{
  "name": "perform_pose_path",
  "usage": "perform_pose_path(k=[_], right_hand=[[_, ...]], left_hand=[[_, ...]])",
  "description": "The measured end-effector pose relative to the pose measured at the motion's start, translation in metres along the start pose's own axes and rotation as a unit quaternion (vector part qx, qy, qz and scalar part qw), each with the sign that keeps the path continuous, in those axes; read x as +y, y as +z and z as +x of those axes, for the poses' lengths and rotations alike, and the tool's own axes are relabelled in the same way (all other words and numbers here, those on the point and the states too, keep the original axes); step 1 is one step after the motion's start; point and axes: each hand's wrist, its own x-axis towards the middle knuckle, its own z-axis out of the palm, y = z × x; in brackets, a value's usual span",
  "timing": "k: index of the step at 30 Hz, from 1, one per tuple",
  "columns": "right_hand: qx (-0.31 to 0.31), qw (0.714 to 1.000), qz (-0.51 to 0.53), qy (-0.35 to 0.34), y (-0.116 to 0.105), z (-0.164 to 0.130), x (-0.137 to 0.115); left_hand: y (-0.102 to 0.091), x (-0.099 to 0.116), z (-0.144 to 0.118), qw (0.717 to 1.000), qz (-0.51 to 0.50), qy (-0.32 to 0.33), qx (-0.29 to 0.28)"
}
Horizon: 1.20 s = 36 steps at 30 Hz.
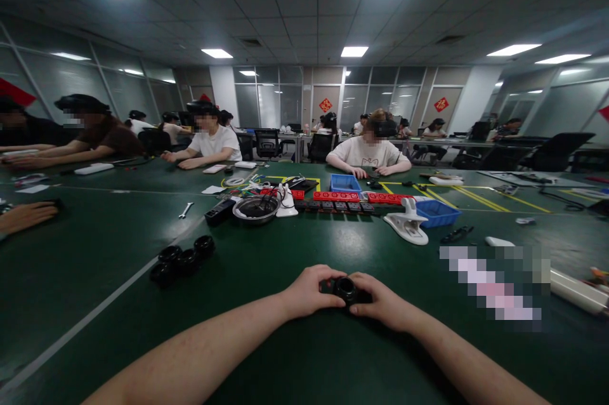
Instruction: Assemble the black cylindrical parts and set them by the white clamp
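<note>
L hand (pixel 307 291) fingers curled on L side of blk ring-topped part (pixel 346 289), R hand (pixel 380 300) thumb & fingers pinching its R side; opening faces up twd camera. Part's btwn hands, near edge of grn table (pixel 285 360); can't tell if touching it. Further out: 4 blk rings (pixel 188 259) bunched L, wht clip base (pixel 408 224) R, beside blue bin (pixel 436 213); wrench (pixel 186 209) far L.

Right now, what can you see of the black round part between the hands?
The black round part is ring-like, glossy and plastic-looking, with a thick rim around a dark round opening that faces the camera. It sits between the left hand and the right hand, held by their fingers, over the green table. Whether it joins anything beside it is unclear.
</note>
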Motion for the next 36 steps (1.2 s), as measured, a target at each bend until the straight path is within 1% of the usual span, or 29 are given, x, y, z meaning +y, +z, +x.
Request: perform_pose_path(k=[4, 7, 11, 14, 16, 19, 21, 24, 26, 28, 31, 34, 36], right_hand=[[0.009, 1.0, 0.008, 0.004, 0.001, 0.001, 0.001], [0.028, 0.999, 0.009, 0.027, 0.003, 0.001, 0.001], [0.084, 0.992, -0.014, 0.092, 0.012, 0.004, 0.003], [0.142, 0.979, -0.063, 0.129, 0.023, 0.007, 0.007], [0.174, 0.969, -0.111, 0.137, 0.029, 0.009, 0.008], [0.191, 0.958, -0.166, 0.133, 0.034, 0.011, 0.007], [0.186, 0.96, -0.173, 0.12, 0.033, 0.01, 0.005], [0.162, 0.976, -0.123, 0.075, 0.026, 0.006, 0.003], [0.129, 0.988, -0.071, 0.037, 0.019, 0.003, 0.002], [0.079, 0.996, -0.031, 0.011, 0.011, 0.0, 0.001], [0.012, 1.0, -0.008, 0.01, 0.001, -0.003, -0.003], [-0.01, 1.0, -0.01, 0.025, -0.004, -0.003, -0.006], [-0.018, 1.0, -0.01, 0.021, -0.005, -0.002, -0.007]], left_hand=[[0.0, 0.002, 0.0, 1.0, -0.001, -0.008, -0.002], [0.003, 0.003, -0.001, 1.0, -0.013, -0.023, 0.006], [0.014, 0.003, -0.002, 0.996, -0.02, -0.064, 0.06], [0.022, 0.004, -0.001, 0.99, -0.011, -0.097, 0.104], [0.025, 0.004, -0.001, 0.986, -0.005, -0.111, 0.127], [0.023, 0.005, -0.002, 0.984, -0.005, -0.119, 0.135], [0.02, 0.005, -0.002, 0.986, -0.016, -0.111, 0.123], [0.014, 0.004, -0.001, 0.992, -0.033, -0.078, 0.091], [0.01, 0.003, -0.001, 0.995, -0.041, -0.053, 0.067], [0.007, 0.002, -0.001, 0.998, -0.049, -0.032, 0.039], [0.004, 0.001, -0.001, 0.998, -0.052, -0.016, 0.01], [0.005, 0.0, -0.001, 0.999, -0.046, -0.017, 0.009], [0.006, -0.001, 0.0, 0.999, -0.045, -0.017, 0.011]])
